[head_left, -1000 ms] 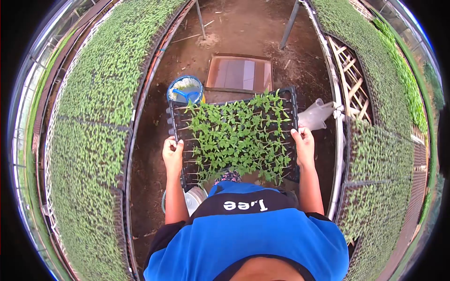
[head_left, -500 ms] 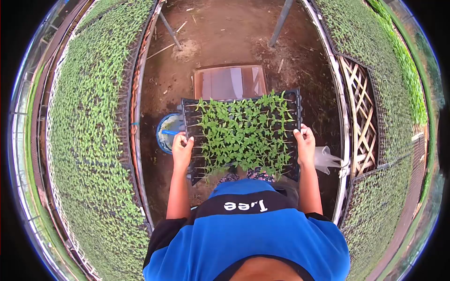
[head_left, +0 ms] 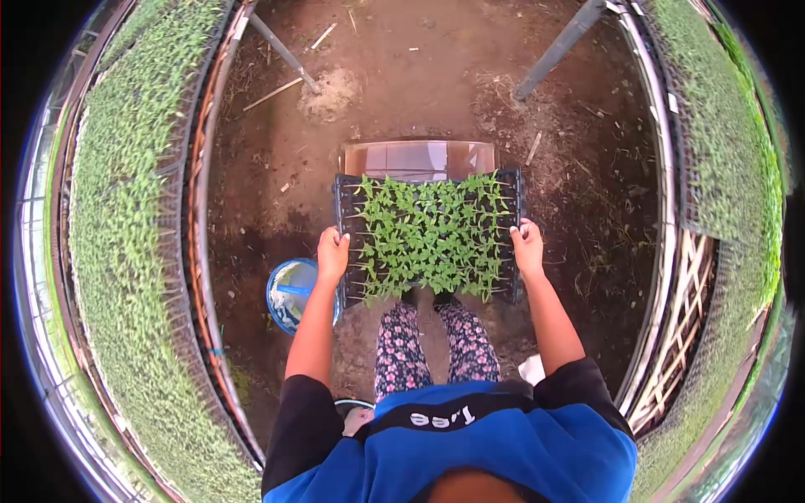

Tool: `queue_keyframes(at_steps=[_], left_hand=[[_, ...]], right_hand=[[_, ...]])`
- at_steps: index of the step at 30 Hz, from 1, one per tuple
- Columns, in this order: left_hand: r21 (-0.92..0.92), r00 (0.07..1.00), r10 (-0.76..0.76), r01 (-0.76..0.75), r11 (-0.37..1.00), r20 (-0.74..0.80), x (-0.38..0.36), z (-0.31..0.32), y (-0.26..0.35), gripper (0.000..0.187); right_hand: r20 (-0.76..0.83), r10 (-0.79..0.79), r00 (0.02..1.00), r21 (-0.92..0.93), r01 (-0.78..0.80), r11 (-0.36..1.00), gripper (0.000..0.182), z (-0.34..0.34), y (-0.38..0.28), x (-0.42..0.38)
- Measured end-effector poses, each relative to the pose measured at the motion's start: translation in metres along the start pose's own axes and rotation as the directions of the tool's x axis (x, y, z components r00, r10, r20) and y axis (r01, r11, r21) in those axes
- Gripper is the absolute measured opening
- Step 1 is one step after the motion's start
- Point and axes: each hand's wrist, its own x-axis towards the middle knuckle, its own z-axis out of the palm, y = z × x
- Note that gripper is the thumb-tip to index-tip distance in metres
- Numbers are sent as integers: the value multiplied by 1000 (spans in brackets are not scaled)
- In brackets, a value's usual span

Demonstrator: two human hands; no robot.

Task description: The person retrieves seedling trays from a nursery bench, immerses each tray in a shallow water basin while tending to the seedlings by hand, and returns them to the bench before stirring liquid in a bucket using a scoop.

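Observation:
A black seedling tray [head_left: 512, 189] full of green seedlings [head_left: 432, 230] is held out level in front of my body. My left hand [head_left: 333, 253] grips its left edge, thumb on top. On the opposite edge, my right hand [head_left: 527, 246] is closed in the same way. Just beyond the tray's far edge lies a brown rectangular container [head_left: 419, 159] with a shiny, reflecting surface, partly covered by the tray. Fingertips under the tray are hidden.
A blue bucket [head_left: 293, 295] with whitish contents stands at the left, beside my left forearm. Long beds of seedlings [head_left: 126, 210] run along both sides. Two grey posts [head_left: 560, 52] rise from the brown soil ahead, and a bamboo lattice [head_left: 675, 335] is at the right.
The tray and both hands appear lower and farther from my body, covering more of the brown container. My legs now show, and the side beds have shifted outward in view.

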Motion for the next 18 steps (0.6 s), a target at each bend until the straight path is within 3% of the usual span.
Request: queue_keyframes(at_steps=[1, 2, 4, 5, 6, 10, 12, 18], left_hand=[[14, 999, -51, 51, 999, 14, 20, 20, -22, 26], [30, 994, -106, 105, 994, 33, 42, 44, -45, 27], [44, 997, -73, 75, 996, -32, 87, 93, -85, 29], [33, 993, -105, 107, 994, -57, 113, 120, -106, 29], [25, 986, -146, 148, 989, -76, 139, 146, -126, 29], [140, 974, -190, 206, 968, -120, 233, 219, -195, 29], [195, 968, -230, 247, 949, -104, 267, 242, -212, 26], [247, 944, -326, 330, 911, -59, 332, 283, -302, 29]], right_hand=[[-53, -100, 994, -56, 97, 994, 15, 23, 27, 19], [-48, -92, 995, -103, 86, 991, 13, 43, 56, 43], [-45, -71, 996, -198, 61, 978, 15, 80, 105, 92], [-62, -31, 998, -133, 23, 991, 25, 101, 132, 118], [-62, 4, 998, -126, -11, 992, 24, 122, 159, 148], [-98, -69, 993, -282, 39, 959, 18, 185, 233, 238], [-101, 90, 991, -390, -123, 913, 22, 201, 262, 274], [-124, 147, 981, -499, -190, 845, 25, 229, 345, 328]])
